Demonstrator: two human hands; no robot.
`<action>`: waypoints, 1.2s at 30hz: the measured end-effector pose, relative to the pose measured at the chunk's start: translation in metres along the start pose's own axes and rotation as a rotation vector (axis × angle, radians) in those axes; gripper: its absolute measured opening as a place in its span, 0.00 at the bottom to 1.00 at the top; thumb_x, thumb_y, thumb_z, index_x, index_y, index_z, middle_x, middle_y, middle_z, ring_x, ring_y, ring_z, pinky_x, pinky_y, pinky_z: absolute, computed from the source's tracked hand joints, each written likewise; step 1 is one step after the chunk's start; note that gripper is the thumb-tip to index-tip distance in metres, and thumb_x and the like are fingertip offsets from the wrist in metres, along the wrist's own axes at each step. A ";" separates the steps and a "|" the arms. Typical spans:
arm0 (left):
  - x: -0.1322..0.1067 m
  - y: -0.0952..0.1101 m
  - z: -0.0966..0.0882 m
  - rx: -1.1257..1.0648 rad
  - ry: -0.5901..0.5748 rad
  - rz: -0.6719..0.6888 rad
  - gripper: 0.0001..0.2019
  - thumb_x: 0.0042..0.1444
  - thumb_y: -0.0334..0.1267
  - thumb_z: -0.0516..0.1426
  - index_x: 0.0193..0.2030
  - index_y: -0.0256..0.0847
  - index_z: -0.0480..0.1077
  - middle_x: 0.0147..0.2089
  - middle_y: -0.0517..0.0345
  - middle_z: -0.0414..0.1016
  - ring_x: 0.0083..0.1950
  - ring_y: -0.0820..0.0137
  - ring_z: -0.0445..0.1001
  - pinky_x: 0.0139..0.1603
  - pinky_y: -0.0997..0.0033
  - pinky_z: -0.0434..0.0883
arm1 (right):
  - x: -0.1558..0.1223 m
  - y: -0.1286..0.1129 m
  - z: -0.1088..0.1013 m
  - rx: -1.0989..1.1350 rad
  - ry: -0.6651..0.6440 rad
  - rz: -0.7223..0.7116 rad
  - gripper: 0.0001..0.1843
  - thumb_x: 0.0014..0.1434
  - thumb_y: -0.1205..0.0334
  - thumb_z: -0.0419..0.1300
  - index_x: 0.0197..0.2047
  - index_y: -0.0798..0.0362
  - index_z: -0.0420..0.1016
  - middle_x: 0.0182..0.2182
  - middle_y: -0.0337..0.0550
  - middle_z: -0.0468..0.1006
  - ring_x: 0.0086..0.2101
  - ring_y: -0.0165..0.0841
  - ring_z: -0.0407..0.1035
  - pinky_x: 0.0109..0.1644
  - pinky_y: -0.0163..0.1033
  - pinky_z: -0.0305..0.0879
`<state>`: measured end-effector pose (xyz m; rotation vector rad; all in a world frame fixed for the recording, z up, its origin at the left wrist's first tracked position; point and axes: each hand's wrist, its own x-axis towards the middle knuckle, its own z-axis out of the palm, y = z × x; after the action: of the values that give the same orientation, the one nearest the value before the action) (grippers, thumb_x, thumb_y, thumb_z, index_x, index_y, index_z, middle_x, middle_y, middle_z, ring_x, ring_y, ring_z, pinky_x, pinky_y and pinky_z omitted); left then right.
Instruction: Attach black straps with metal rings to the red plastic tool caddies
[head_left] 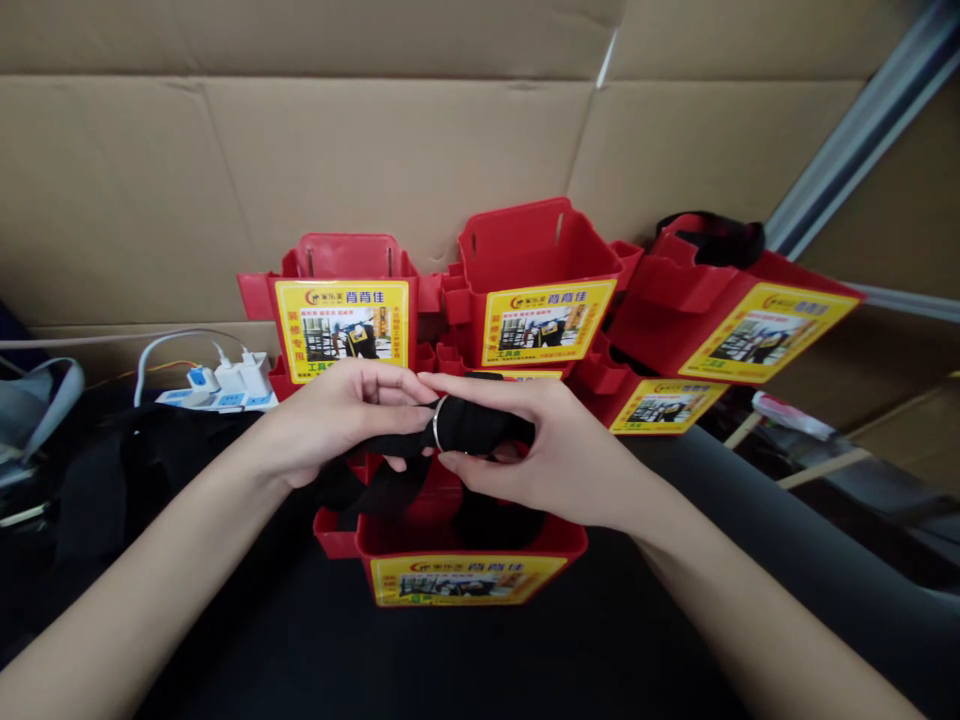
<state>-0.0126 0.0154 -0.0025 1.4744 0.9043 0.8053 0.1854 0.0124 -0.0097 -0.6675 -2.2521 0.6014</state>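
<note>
My left hand and my right hand meet above a red plastic tool box with a yellow label on its front. Both hands are closed on a black strap that runs between them. A metal ring sits on the strap near my left fingertips. My right fingers wrap round the wider black end. The rest of the strap hangs down into the box.
Several more red boxes with yellow labels stand against a cardboard wall. A white power strip with plugs lies at the left, and black fabric lies beside it. A metal rail runs at the right.
</note>
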 end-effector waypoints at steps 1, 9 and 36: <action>0.000 0.000 0.001 -0.012 0.016 0.012 0.03 0.51 0.30 0.59 0.33 0.38 0.73 0.27 0.62 0.74 0.23 0.80 0.70 0.22 0.86 0.68 | 0.000 0.001 0.000 -0.012 -0.002 -0.003 0.26 0.53 0.67 0.59 0.57 0.53 0.67 0.29 0.33 0.75 0.24 0.22 0.63 0.25 0.28 0.63; -0.004 0.004 0.004 0.121 0.145 0.089 0.06 0.46 0.35 0.63 0.33 0.39 0.74 0.29 0.63 0.74 0.26 0.80 0.71 0.24 0.86 0.71 | 0.002 0.002 0.004 -0.256 0.174 -0.081 0.22 0.52 0.63 0.63 0.52 0.53 0.70 0.38 0.42 0.73 0.36 0.29 0.68 0.41 0.35 0.67; 0.000 -0.008 0.012 0.641 0.258 0.271 0.06 0.43 0.28 0.52 0.30 0.40 0.62 0.26 0.65 0.68 0.27 0.75 0.65 0.26 0.77 0.59 | 0.010 0.013 -0.012 -0.165 -0.068 0.016 0.09 0.54 0.58 0.61 0.30 0.55 0.70 0.33 0.41 0.68 0.34 0.29 0.64 0.39 0.35 0.63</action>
<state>-0.0030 0.0105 -0.0117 2.1171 1.2476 0.9695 0.1918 0.0309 -0.0051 -0.7572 -2.3798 0.4552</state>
